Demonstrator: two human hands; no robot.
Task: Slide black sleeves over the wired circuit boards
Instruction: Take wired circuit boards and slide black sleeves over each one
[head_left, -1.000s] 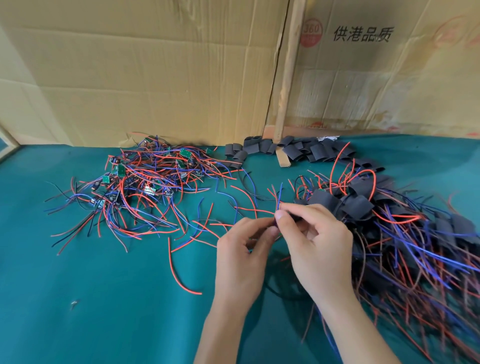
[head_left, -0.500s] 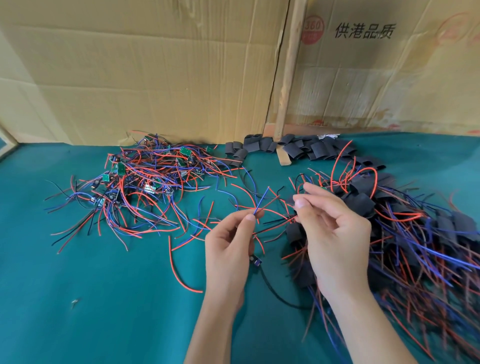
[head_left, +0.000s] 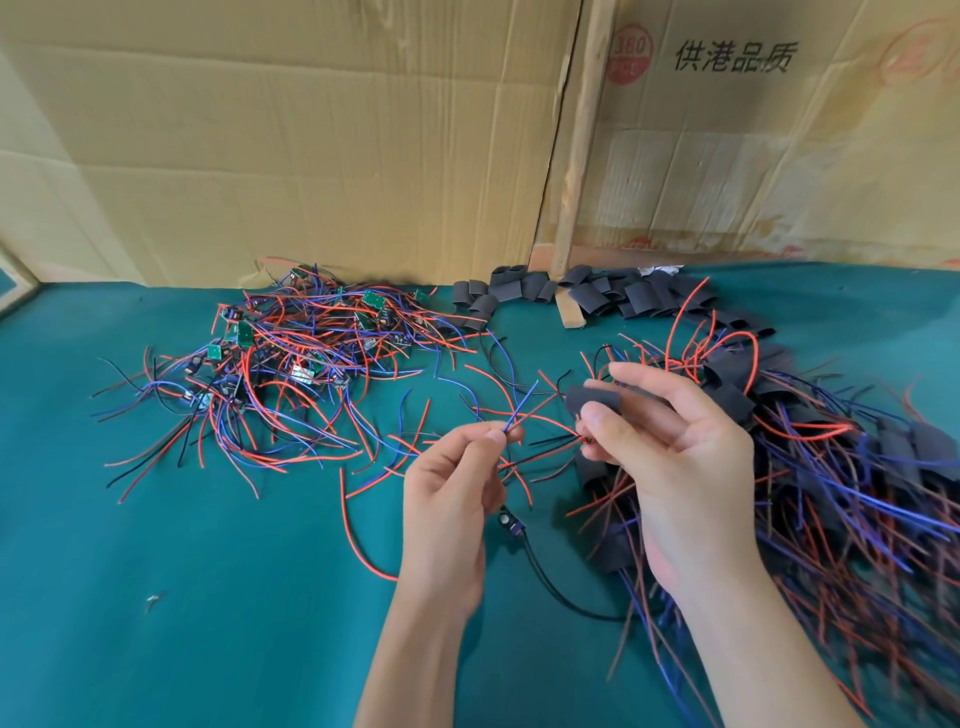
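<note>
The left hand (head_left: 447, 499) pinches the ends of a blue and a red wire (head_left: 519, 410) between thumb and forefinger; a small board (head_left: 511, 524) dangles below it on those leads, with a black lead trailing over the counter (head_left: 156, 597). The right hand (head_left: 685, 457) pinches one black sleeve (head_left: 592, 401) between thumb and fingertips, just beside the wire tips and apart from them. The sleeve looks feather-light, soft and flattened, so it likely needs a squeeze at its edges to open the mouth; a hold near one end leaves the other free for threading. The wires are thin and springy and should be held close to their tips, together, or they will splay. The board is light and probably delicate at its solder joints, so pulling is better done gently along the leads. One sleeve and one board are in hand. The bare boards (head_left: 311, 353) at left are a tangle too dense to count, perhaps a dozen or more; the loose sleeves (head_left: 613, 293) at the back number in the dozens; the sleeved pile (head_left: 831, 467) at right is blurred and uncountable.
</note>
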